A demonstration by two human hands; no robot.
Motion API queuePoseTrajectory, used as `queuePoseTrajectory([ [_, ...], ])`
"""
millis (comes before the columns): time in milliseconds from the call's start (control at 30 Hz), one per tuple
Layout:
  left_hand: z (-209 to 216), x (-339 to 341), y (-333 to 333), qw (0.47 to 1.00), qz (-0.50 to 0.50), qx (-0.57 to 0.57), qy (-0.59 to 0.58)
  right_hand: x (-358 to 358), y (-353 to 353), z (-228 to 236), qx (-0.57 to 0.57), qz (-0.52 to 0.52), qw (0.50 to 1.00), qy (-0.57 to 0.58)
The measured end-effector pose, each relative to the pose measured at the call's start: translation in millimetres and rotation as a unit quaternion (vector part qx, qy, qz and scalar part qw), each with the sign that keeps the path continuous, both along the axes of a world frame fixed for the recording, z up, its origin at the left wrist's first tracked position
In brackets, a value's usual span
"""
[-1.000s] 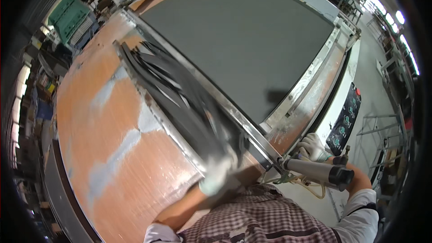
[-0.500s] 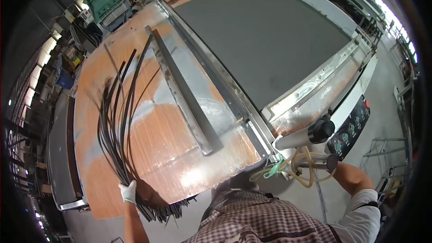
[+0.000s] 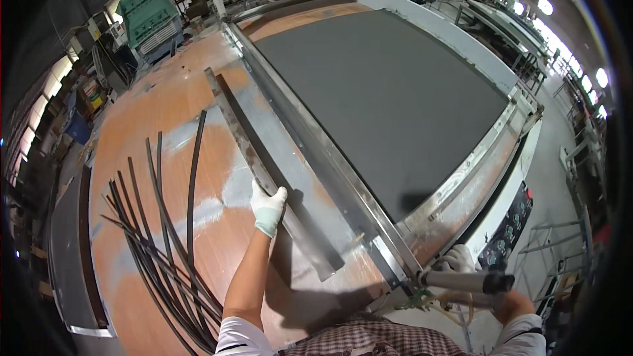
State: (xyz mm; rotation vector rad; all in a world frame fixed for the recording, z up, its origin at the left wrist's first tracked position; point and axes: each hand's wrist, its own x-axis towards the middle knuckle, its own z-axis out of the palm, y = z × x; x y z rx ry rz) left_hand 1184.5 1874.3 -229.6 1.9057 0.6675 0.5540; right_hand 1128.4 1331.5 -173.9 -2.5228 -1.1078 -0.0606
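Note:
My left hand, in a white glove, is wrapped around the middle of a long metal bar. The bar lies slanted across the orange-brown board. Left of my forearm, a loose bunch of thin black strips fans out over the board, its near ends hidden by my arm. My right hand, gloved too, is beyond a grey cylinder at the machine's near corner, close to the control panel. Its fingers are too unclear to read.
A dark grey sheet lies flat in the machine bed beyond a metal rail. The control panel with knobs and a red button is at the right. A green bin stands at the far left.
My left hand has let go of the black strips and moved right onto the metal bar. The strips now lie spread on the board. My right glove has come into sight beyond the cylinder.

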Motion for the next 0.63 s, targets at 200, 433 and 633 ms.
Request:
queuePoseTrajectory([
  [200,2.8,79.8,1.9,0.998,0.018,0.047,-0.023,11.9,-19.2,-17.3,-0.053,-0.011,0.998,0.044],
  [433,-44.4,148.1,-12.3,0.982,-0.1,-0.078,-0.143,13.7,-34.6,-32.4,-0.071,-0.012,0.996,0.053],
  [633,-46.3,102.2,12.7,0.992,-0.106,-0.063,-0.025,-2.2,-36.9,-61.9,-0.012,0.059,0.997,0.056],
])
